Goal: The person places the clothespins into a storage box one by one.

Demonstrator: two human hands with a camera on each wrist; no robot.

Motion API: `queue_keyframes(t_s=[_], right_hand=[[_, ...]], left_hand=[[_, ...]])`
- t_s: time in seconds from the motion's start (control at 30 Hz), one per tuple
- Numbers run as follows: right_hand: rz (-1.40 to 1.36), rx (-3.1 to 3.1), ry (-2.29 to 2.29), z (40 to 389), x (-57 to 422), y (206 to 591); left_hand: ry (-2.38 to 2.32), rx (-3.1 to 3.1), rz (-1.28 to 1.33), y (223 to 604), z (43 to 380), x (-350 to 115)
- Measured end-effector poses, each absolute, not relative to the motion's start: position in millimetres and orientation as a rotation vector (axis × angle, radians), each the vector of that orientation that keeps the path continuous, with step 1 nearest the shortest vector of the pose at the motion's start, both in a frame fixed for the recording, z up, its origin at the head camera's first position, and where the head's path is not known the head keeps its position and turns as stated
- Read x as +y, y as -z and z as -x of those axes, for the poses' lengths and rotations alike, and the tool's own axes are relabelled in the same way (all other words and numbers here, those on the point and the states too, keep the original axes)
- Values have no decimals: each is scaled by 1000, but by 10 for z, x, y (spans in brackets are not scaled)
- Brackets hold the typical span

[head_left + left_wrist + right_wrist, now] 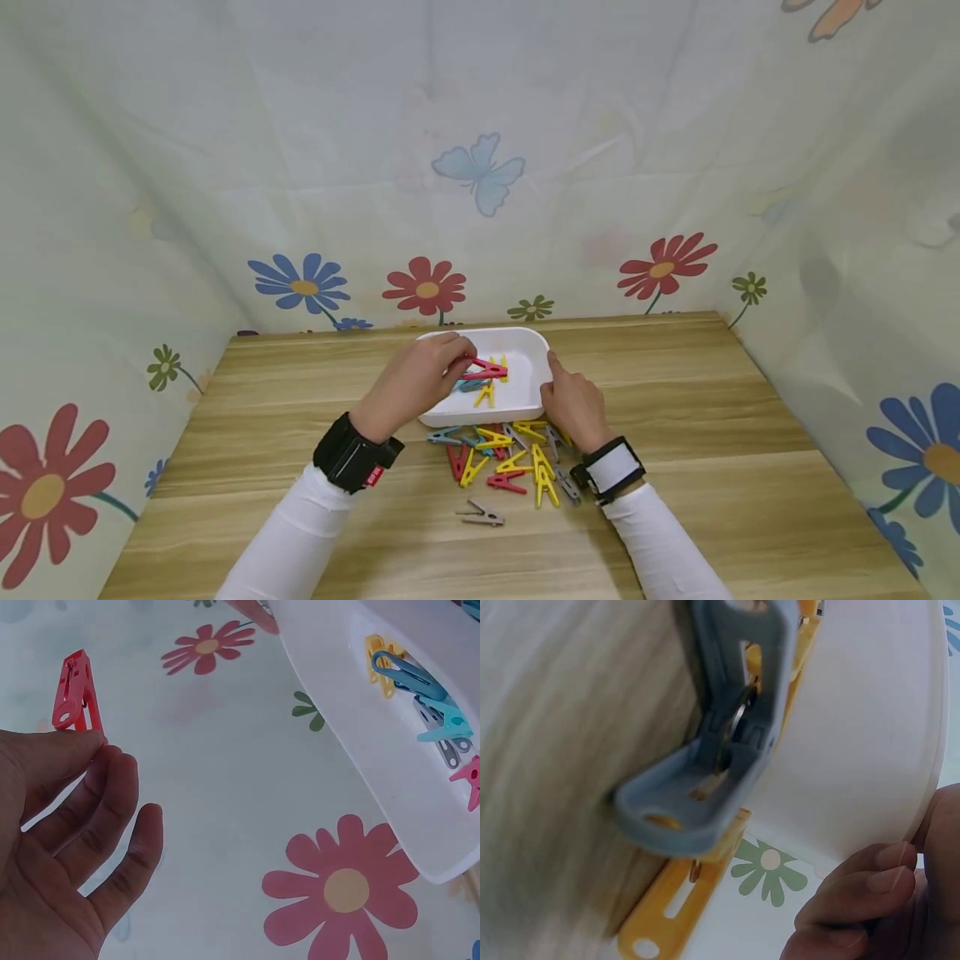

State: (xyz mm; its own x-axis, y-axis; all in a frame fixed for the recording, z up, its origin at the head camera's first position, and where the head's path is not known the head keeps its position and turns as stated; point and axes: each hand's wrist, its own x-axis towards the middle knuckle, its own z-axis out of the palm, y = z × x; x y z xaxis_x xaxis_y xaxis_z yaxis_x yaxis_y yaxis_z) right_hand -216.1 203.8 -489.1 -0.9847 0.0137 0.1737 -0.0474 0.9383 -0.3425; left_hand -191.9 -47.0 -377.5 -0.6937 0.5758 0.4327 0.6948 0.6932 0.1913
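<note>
The red clothespin hangs above the white tray, and I see it pinched between the thumb and fingertips of the left hand, the little finger standing loose. The right hand grips the tray's right-hand rim, its fingers bent in my right wrist feed. Inside the tray I make out a yellow clip, a blue clip and a few more in teal, grey and pink. Just in front of it, a loose pile of clothespins in yellow, red, blue and grey lies on the wooden table, with one grey clothespin apart on the near side. Black straps circle both wrists over white sleeves. Behind everything, my head camera shows a pale curtain printed with flowers and butterflies.
</note>
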Motion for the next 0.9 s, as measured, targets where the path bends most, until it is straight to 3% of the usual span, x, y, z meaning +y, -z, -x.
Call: queue_keyframes(t_s=[0.57, 0.9], right_hand=[[-21, -2912, -536, 2184, 2037, 4886], [-25, -2920, -541, 2177, 2041, 4861]], left_hand=[[411, -2719, 831, 4099, 2489, -39], [378, -2837, 838, 4305, 2510, 68]])
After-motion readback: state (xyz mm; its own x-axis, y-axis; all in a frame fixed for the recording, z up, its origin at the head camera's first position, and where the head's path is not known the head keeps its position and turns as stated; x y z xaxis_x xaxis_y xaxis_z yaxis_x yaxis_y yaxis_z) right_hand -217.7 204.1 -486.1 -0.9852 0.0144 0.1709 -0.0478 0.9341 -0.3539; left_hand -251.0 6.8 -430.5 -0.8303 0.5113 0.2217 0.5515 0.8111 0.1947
